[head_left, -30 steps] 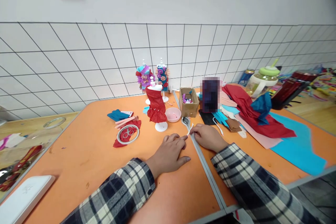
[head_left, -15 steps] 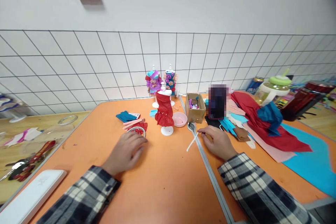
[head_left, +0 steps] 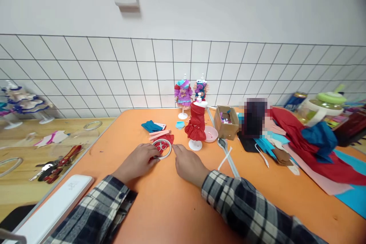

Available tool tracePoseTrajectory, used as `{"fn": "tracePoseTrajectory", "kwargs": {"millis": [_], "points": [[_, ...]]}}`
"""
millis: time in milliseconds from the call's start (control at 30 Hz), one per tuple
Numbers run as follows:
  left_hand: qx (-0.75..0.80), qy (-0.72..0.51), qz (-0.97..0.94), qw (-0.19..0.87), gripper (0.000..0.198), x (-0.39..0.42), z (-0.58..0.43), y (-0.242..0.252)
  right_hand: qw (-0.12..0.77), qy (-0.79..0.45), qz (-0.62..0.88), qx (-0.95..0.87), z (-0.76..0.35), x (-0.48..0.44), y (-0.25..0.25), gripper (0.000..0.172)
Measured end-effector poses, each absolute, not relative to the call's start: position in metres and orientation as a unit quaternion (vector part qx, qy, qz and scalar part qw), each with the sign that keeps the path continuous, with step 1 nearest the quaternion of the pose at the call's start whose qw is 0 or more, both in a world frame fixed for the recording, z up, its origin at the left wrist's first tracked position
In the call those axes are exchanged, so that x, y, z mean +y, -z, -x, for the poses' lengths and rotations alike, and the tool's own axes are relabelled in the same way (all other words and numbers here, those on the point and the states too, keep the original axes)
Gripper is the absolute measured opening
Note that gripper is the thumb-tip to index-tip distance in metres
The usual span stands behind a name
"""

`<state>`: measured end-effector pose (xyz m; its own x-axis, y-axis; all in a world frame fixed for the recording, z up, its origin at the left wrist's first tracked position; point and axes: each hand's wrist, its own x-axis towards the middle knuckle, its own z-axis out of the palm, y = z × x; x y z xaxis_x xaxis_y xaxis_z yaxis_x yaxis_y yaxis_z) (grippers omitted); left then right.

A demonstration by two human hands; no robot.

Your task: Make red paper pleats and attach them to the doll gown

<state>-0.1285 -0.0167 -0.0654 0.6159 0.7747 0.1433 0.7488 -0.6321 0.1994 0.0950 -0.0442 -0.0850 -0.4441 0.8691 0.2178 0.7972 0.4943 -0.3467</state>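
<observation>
My left hand (head_left: pixel 139 163) curls its fingers and thumb at the left edge of a narrow white ring (head_left: pixel 170 152) that looks like a roll of tape. Red scraps (head_left: pixel 170 138) show under and through the ring. Just right of it is my right hand (head_left: pixel 187 163), its index finger pointed toward the ring and the other fingers partly hidden. Behind that hand stands a small white dress form wearing a red gathered dress (head_left: pixel 197 120). A thin white strip (head_left: pixel 225 158) lies across tweezers (head_left: pixel 233 166) on the orange table (head_left: pixel 168 206).
Two dressed small forms (head_left: pixel 183 93) stand by the tiled wall. A pink bowl (head_left: pixel 211 134) and cardboard box (head_left: pixel 227 126) sit right of the red dress. Fabric pieces (head_left: pixel 297 137) and a lidded jug (head_left: pixel 326 108) are farther right. A white power bank-like slab (head_left: pixel 57 207) lies at left.
My right hand has left the white strip and moved left to the ring. My left hand has come forward onto the ring. The view has turned left.
</observation>
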Motion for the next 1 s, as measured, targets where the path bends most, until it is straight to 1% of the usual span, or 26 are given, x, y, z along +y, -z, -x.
{"fn": "tracePoseTrajectory", "kwargs": {"millis": [33,100,233,400,467,533,733,800,867,933,1000], "points": [[0.433,-0.119,-0.89,0.078,0.018,-0.016,0.131,0.067,0.176,-0.091,0.512,-0.835,-0.088,-0.037,0.084,0.05],[0.461,-0.151,-0.866,0.123,0.019,-0.014,0.134,0.069,0.161,-0.089,0.542,-0.82,-0.077,-0.023,0.085,0.049],[0.505,-0.209,-0.812,0.205,0.022,-0.011,0.137,0.07,0.156,-0.097,0.577,-0.796,-0.066,-0.001,0.088,0.037],[0.508,-0.221,-0.802,0.224,0.024,-0.01,0.136,0.07,0.192,-0.113,0.584,-0.781,-0.057,0.016,0.091,0.027],[0.51,-0.226,-0.799,0.225,0.025,-0.01,0.135,0.07,0.215,-0.13,0.585,-0.771,-0.055,0.02,0.093,0.02],[0.508,-0.232,-0.796,0.233,0.025,-0.011,0.135,0.07,0.246,-0.149,0.587,-0.757,-0.055,0.024,0.094,0.017],[0.516,-0.271,-0.769,0.263,0.027,-0.012,0.137,0.071,0.384,-0.227,0.569,-0.691,-0.06,0.029,0.102,0.015],[0.51,-0.273,-0.766,0.279,0.028,-0.012,0.137,0.071,0.424,-0.263,0.551,-0.669,-0.06,0.027,0.104,0.018],[0.507,-0.249,-0.78,0.271,0.029,-0.011,0.137,0.072,0.455,-0.297,0.538,-0.644,-0.058,0.024,0.105,0.025],[0.504,-0.209,-0.803,0.241,0.028,-0.011,0.136,0.072,0.478,-0.325,0.533,-0.618,-0.057,0.022,0.105,0.031],[0.495,-0.175,-0.824,0.212,0.027,-0.012,0.135,0.072,0.493,-0.345,0.532,-0.596,-0.056,0.02,0.105,0.034]]}}
